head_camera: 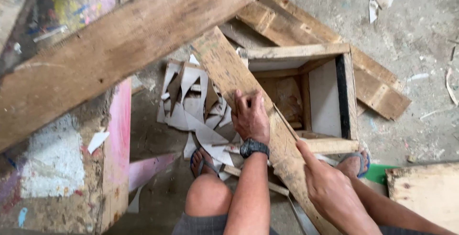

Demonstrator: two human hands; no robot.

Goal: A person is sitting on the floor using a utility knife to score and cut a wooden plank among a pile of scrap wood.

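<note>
Plank (229, 72), worn and rough-sawn, lies directly under both hands; its long axis runs diagonally from the upper middle of the view down toward the lower right, passing between the person's knees.

Left hand (250, 116): palm down, flat on the plank's upper face, fingers spread and pointing up the board. It presses rather than grasps; the grip is open and closed around nothing. A dark wristwatch (253, 147) sits on this wrist.

Right hand (330, 187): lower on the same plank, at its right edge, with the index finger extended toward the edge. Whether the remaining fingers wrap the board cannot be told from this view. The left hand is the one farther up the plank; the right hand is nearer the body.

Surroundings, outward:
- Open wooden box (330, 98), square, pale inner panels with one dark edge strip, just beside the plank on its right.
- Pile of pale, jagged sheet scraps (191, 106) on the floor, left of the plank.
- Wide beam (119, 48), grey and weathered, crossing the upper left above the plank's far end.
- Pink-painted board (119, 139) standing on edge at left.
- Concrete floor (420, 48), dusty and littered.
- Both feet wear blue sandals (356, 161).
</note>
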